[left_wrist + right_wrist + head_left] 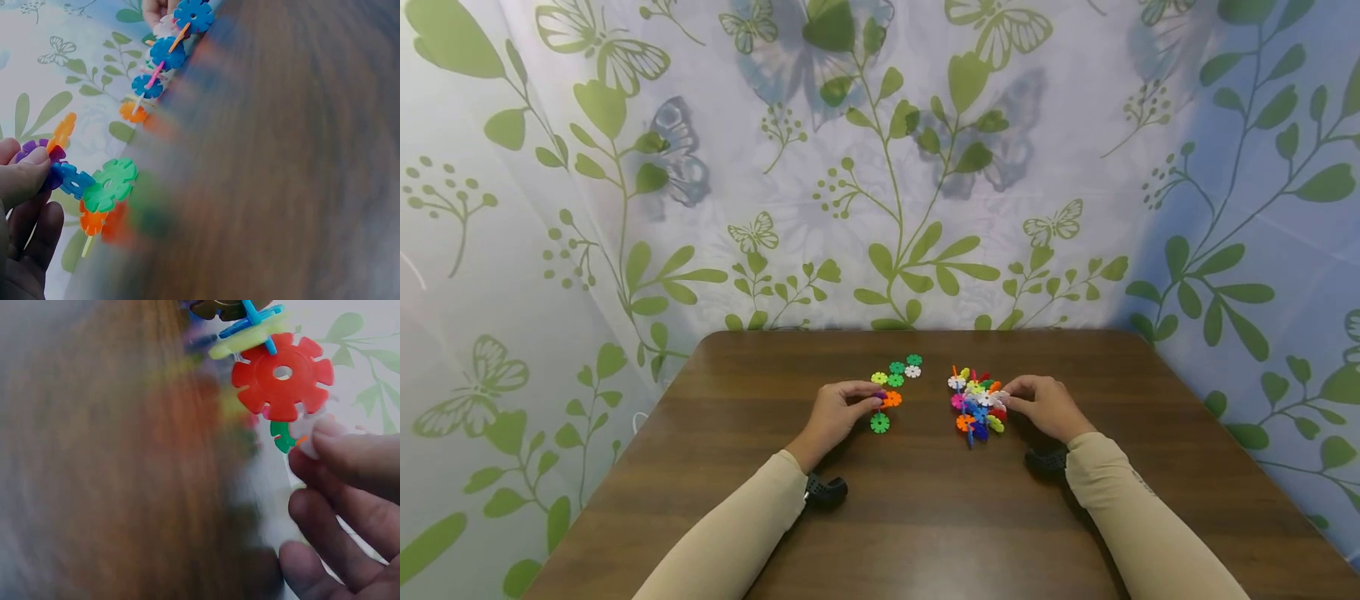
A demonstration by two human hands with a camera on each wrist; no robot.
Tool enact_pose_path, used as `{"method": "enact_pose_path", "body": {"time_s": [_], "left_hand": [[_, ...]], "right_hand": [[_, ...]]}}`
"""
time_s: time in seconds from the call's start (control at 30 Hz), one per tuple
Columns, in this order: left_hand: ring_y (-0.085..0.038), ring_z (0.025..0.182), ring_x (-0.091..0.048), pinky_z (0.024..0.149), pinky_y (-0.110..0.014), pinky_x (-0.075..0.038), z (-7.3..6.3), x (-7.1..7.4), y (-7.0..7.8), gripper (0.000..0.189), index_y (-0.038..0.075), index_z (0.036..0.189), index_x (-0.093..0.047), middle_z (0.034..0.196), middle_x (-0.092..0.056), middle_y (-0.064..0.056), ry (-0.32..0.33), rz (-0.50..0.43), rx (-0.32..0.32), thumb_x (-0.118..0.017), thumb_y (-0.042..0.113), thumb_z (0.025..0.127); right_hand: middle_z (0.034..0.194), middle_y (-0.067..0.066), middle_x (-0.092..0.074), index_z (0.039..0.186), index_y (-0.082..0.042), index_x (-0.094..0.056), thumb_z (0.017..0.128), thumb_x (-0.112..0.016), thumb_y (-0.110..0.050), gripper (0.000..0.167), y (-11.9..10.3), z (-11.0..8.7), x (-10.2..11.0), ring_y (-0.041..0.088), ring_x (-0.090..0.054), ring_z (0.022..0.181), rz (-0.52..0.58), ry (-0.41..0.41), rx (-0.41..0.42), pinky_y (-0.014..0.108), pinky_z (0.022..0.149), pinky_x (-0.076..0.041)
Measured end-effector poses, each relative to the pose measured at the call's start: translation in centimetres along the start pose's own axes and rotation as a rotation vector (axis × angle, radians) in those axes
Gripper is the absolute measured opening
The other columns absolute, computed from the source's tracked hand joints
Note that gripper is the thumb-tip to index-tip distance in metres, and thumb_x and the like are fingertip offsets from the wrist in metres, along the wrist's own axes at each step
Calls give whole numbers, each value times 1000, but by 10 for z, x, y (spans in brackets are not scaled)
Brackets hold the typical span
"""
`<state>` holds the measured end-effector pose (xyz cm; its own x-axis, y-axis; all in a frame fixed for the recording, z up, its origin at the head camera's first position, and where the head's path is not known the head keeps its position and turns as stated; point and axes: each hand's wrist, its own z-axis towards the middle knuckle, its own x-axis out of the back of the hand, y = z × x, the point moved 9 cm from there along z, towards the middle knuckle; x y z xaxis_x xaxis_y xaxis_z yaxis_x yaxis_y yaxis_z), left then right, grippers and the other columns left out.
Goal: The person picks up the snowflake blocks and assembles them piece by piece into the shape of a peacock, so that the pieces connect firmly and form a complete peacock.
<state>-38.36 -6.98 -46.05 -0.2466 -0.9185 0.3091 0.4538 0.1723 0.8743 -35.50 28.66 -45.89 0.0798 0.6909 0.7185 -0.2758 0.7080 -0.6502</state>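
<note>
My left hand (841, 408) pinches a purple notched plastic disc (57, 155) between thumb and fingers. Linked to it are an orange disc (62, 132) and a blue disc (75, 181); a green disc (880, 423) hangs at the near end of this small group. My right hand (1047, 406) pinches a white disc (308, 447) at the right side of a larger cluster of interlocked discs (980, 412) in many colours. A red disc (283, 375) of that cluster faces the right wrist camera. The fingertips partly hide the pinched discs.
Several loose discs lie behind the left hand, among them a green one (913, 360), a white one (913, 372) and a yellow-green one (879, 378). The brown wooden table (925, 525) ends at a leaf-patterned curtain (820, 200). Dark straps (826, 492) circle both wrists.
</note>
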Motion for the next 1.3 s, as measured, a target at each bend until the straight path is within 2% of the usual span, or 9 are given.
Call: {"method": "enact_pose_path", "body": {"time_s": [0.37,0.53,0.73,1.03,1.3], "left_hand": [[-16,100,-73,82,-30,-60,6,-15,8,23,0,116,-80,109,-78,1,-43,10,-25,-81,8,94],[-14,98,-74,82,-29,-60,10,-19,9,23,1,116,-80,107,-78,3,-38,37,-30,-81,9,94],[-14,95,-75,82,-30,-60,16,-28,13,21,2,114,-81,106,-79,2,-22,45,-56,-81,9,94],[-8,94,-74,83,-28,-59,23,-45,22,20,9,113,-82,104,-79,4,-4,107,-88,-82,9,93],[-8,90,-74,81,-28,-60,24,-50,24,19,8,112,-82,102,-79,3,8,134,-113,-82,9,94]], "right_hand": [[90,-3,-73,104,-11,-78,99,-78,-21,10,-23,4,-1,20,-66,80,76,89,63,33,72,-56],[90,-4,-74,107,-11,-78,100,-77,-21,12,-33,6,-2,20,-67,79,103,117,121,33,71,-56],[97,-2,-74,112,-10,-77,102,-74,-20,15,-42,12,-6,19,-66,80,108,126,153,33,70,-56],[100,-1,-69,113,-10,-77,104,-70,-13,12,-67,22,-19,19,-64,77,144,76,202,32,68,-57],[101,-1,-67,113,-9,-78,103,-70,-9,13,-86,28,-27,18,-61,77,130,67,252,32,68,-56]]}}
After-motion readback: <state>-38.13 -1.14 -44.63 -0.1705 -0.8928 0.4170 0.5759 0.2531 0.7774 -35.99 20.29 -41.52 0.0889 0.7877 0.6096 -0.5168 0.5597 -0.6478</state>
